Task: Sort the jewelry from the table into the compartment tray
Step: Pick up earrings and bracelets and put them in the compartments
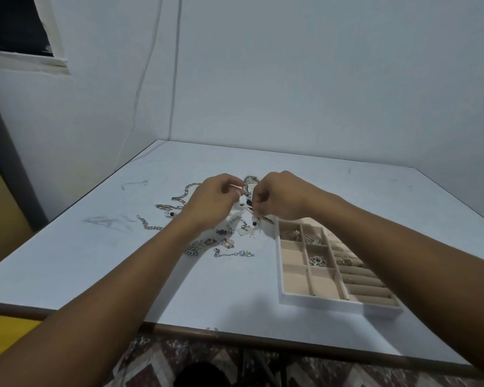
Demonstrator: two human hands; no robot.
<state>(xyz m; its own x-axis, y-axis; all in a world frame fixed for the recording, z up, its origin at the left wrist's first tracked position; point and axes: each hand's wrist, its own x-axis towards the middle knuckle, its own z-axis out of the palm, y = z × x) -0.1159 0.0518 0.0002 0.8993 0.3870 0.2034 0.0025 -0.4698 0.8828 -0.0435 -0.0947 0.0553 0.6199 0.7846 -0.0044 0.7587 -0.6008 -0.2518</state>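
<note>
Left hand (210, 203), right hand (280, 199), jewelry (246, 189) between

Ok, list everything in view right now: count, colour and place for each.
table: one, white, fills the middle of view
tray: one, beige with white rim, on the table's right
pieces in tray: a few, silver and dark, far and middle compartments
loose jewelry: pile, count unclear, silver and gold, left of the tray
held piece: one, silver with black beads, between both hands
cable: one, white, on the wall
left hand: one, fingers pinch the held piece
right hand: one, fingers pinch the held piece
</note>
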